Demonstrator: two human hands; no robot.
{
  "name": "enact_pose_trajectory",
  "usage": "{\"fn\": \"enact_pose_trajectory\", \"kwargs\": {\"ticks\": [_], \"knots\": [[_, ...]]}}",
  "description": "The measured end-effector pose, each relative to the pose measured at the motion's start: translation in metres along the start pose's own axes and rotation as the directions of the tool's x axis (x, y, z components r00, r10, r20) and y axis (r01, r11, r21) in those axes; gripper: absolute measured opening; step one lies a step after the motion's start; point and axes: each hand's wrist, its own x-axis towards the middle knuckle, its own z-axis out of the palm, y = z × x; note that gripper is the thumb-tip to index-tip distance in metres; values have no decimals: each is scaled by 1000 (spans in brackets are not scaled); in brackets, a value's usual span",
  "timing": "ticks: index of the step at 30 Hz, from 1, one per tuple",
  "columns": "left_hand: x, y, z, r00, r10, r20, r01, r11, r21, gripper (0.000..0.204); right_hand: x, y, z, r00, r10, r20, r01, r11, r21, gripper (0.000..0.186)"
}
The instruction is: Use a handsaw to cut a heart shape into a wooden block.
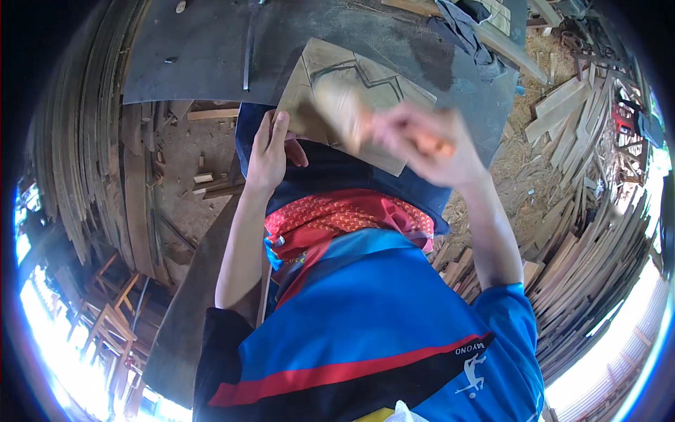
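Observation:
A light wooden board with a dark angular line pattern rests over my lap, on dark blue cloth, against the edge of a dark table. My left hand grips the board's lower left side, fingertips at its edge. In my right hand, closed round an orange handle, is a tool with a broad pale head, blurred by motion; its exact kind is unclear. The head is over the middle of the board; whether it touches cannot be told.
The dark table holds a thin metal bar, a grey cloth and some lumber at the right. Long planks stand stacked at left, more planks lie at right, and chair frames stand at lower left. Offcuts litter the floor.

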Motion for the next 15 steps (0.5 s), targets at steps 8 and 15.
{"fn": "enact_pose_trajectory", "kwargs": {"ticks": [8, 15], "knots": [[-10, 10, -25, 980, 160, -118, -84, 873, 481, 36, -71, 47, -75, 792, 439, -424, -238, 861, 449, 31], [-25, 47, -12, 914, 395, 89, -284, 469, 836, 56, -77, 49, -68, 852, 406, -331, -167, 809, 564, 38]]}}
